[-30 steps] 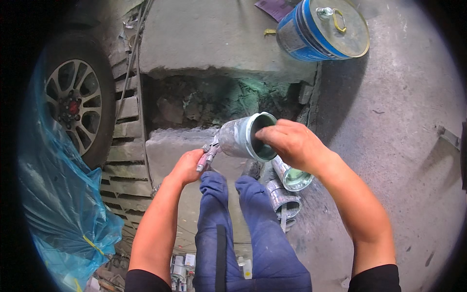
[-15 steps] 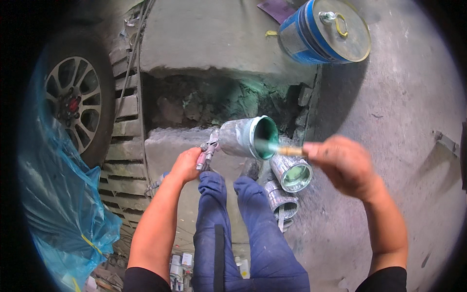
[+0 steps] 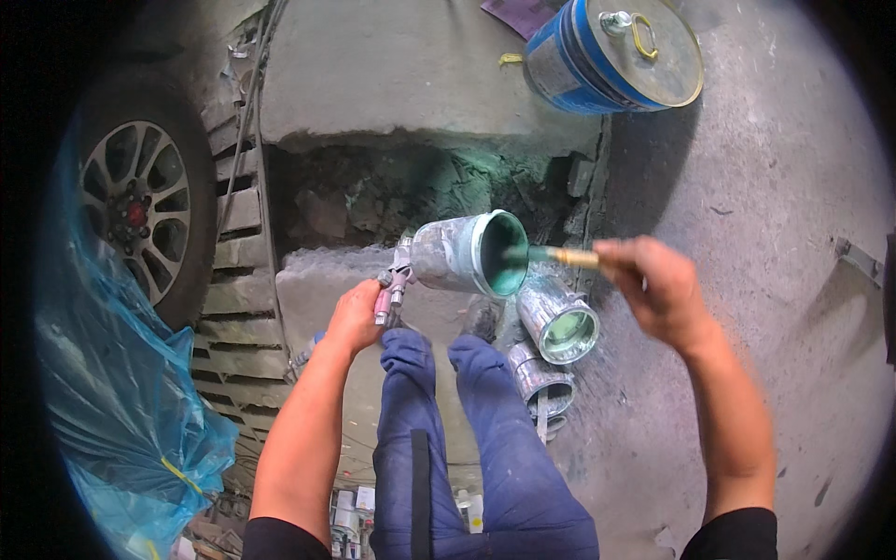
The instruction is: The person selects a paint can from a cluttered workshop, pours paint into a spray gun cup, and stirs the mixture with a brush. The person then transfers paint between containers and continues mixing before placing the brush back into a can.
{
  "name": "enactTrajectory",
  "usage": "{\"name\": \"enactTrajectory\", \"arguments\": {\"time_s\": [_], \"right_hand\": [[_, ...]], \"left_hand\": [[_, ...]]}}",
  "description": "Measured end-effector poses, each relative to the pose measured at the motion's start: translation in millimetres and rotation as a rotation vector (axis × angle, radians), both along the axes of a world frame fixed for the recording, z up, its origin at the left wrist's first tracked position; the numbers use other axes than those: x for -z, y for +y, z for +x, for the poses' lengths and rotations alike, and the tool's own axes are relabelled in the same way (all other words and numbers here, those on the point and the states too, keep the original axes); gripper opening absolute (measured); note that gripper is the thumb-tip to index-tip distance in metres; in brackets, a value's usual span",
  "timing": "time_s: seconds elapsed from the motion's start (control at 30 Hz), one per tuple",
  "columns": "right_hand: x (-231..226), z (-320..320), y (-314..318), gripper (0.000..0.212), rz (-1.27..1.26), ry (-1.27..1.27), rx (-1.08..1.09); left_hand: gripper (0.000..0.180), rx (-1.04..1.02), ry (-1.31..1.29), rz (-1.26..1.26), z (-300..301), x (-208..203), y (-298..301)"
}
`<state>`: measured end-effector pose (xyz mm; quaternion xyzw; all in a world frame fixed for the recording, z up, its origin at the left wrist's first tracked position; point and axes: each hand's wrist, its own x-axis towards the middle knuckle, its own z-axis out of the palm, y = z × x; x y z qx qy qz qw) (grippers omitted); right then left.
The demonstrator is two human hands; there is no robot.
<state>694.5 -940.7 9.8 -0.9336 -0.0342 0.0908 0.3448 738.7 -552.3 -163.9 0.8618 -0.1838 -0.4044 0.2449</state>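
Observation:
My left hand (image 3: pixel 355 315) grips the handle of a spray gun (image 3: pixel 397 280) whose metal paint cup (image 3: pixel 467 254) is tipped on its side, its green-stained mouth facing right. My right hand (image 3: pixel 658 285) pinches a small brush (image 3: pixel 560 256) with a pale wooden handle; its green-tipped bristles sit just at the cup's opening. Both are held above my knees in blue trousers (image 3: pixel 467 439).
Two open tins (image 3: pixel 560 322) (image 3: pixel 541 378) stand on the concrete by my right leg. A blue drum with a lid (image 3: pixel 616 51) stands at the top. A broken pit (image 3: pixel 411 187) lies ahead, a grating (image 3: pixel 233 308) and car wheel (image 3: pixel 135 210) left, blue plastic sheeting (image 3: pixel 112 401) lower left.
My right hand has drawn away from the cup's rim to the right, pulling the brush out until only its tip reaches the opening. The left hand and spray gun stayed put.

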Motion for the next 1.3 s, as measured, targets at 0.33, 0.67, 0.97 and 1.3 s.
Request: {"name": "enactTrajectory", "arguments": {"time_s": [0.33, 0.67, 0.97, 1.3], "right_hand": [[40, -16, -14, 0.032, 0.797, -0.05, 1.076], [240, -162, 19, 0.029, 0.149, -0.026, 1.47], [108, -155, 67, 0.042, 1.022, -0.415, 1.757], [41, -113, 104, 0.057, 1.04, -0.517, 1.426]], "left_hand": [[0.011, -0.016, 0.028, 0.015, 7, 4, 15], [0.013, -0.117, 0.434, 0.039, 21, 1, 19], [0.019, -0.208, 0.92, 0.148, 23, -36, -4], [0.018, -0.053, 0.94, 0.191, 8, -36, -14]]}}
